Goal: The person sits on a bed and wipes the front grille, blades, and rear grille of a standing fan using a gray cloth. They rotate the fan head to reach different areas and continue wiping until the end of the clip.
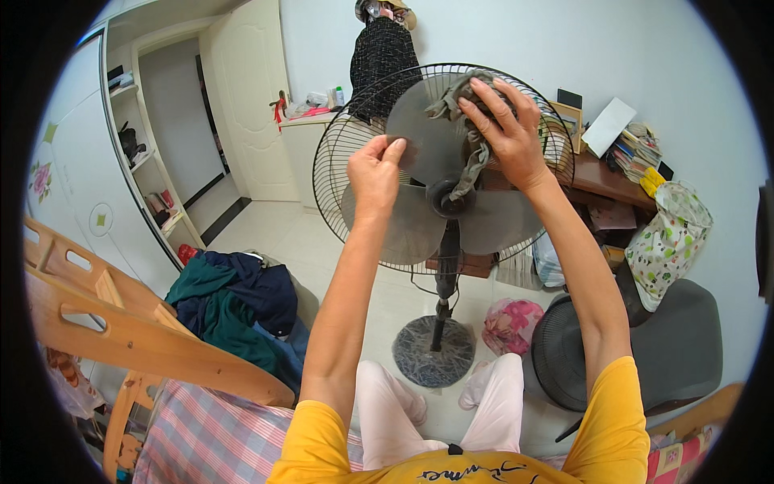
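A black standing fan stands before me, its translucent grey blades (429, 124) bare at the front and its wire rear guard (323, 175) behind them. My left hand (376, 169) pinches the left edge of the upper blade between thumb and fingers. My right hand (508, 130) presses a crumpled grey-green cloth (450, 103) at the upper right part of the blades; a twisted end of the cloth hangs down to the hub (448, 196). The fan's pole (448, 260) rises from a round base (434, 351) wrapped in clear plastic.
A pink plastic bag (513, 327) and a round black fan grille (559, 354) lie right of the base, near a grey chair (683, 345). Piled clothes (236, 302) and a wooden bed ladder (163, 339) are at left. A cluttered desk (611, 178) stands at the right wall.
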Demonstrator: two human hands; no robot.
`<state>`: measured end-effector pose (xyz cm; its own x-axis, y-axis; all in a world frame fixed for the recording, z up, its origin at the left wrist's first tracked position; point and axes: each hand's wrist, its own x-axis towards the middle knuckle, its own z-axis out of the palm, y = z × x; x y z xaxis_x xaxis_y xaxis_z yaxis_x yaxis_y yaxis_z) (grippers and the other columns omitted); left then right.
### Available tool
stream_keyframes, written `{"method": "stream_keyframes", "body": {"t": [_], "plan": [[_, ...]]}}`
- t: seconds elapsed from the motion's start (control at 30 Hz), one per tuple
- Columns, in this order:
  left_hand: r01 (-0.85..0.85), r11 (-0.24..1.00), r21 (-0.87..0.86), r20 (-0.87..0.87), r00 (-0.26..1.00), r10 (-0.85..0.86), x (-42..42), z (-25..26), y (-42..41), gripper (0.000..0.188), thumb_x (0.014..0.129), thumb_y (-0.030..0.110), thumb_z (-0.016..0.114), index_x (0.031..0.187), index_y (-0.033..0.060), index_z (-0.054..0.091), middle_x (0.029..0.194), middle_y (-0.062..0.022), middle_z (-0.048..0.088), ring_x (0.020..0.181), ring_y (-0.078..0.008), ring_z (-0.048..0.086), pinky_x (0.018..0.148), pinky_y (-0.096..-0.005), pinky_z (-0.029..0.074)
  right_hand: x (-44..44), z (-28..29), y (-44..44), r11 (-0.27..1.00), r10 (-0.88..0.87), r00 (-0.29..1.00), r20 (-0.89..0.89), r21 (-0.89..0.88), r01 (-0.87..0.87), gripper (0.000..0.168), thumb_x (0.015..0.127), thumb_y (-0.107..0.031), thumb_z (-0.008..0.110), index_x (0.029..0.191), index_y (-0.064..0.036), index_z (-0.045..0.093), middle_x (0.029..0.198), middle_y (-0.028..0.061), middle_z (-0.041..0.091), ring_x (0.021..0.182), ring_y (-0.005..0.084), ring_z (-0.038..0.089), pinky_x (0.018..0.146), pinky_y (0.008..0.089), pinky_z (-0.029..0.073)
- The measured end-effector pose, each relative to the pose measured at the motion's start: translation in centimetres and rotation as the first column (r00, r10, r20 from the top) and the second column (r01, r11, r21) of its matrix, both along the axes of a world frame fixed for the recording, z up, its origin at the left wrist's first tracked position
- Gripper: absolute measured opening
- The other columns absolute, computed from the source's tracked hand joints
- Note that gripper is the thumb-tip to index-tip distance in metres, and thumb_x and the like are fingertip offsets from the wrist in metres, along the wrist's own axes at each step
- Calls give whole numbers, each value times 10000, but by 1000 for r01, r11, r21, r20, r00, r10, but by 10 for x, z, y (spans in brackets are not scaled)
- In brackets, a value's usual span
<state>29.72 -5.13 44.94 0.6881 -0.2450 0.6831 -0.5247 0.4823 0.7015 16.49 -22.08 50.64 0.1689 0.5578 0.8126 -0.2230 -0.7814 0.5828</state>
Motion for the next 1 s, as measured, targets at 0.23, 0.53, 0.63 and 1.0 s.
{"method": "stream_keyframes", "body": {"t": [0.23,0.53,0.63,1.0], "plan": [[-20,1000,11,-75,997,20,6,-5,7,132,863,100,605,920,-5,660,819,-25,660,685,-70,596,598,-206,471,-13,-22,-25,974,-6,998,-68,225,21,459,698,-31,599,1144,-139,613,1244,33,499,1133,249,426,931,411,337],[-8,1000,27,-102,995,11,4,-8,5,148,875,109,589,943,-6,653,861,-49,669,731,-102,626,638,-226,500,6,-5,17,832,292,925,243,412,-371,546,674,44,649,1205,-42,558,1147,171,493,1077,328,454,920,382,393],[162,987,-16,-26,986,-163,2,-6,7,165,879,102,583,977,-12,650,878,-52,668,748,-105,628,654,-227,502,37,-9,38,853,141,945,295,449,-267,559,654,76,609,1198,-47,567,1143,161,470,1053,338,431,916,387,376],[157,983,-90,-87,982,-165,8,-19,15,118,875,41,554,916,-31,638,848,-48,651,714,-94,603,658,-233,504,47,-66,86,761,477,878,-32,514,-395,514,625,126,559,1097,-72,606,1046,105,492,959,315,452,834,378,424]]}}
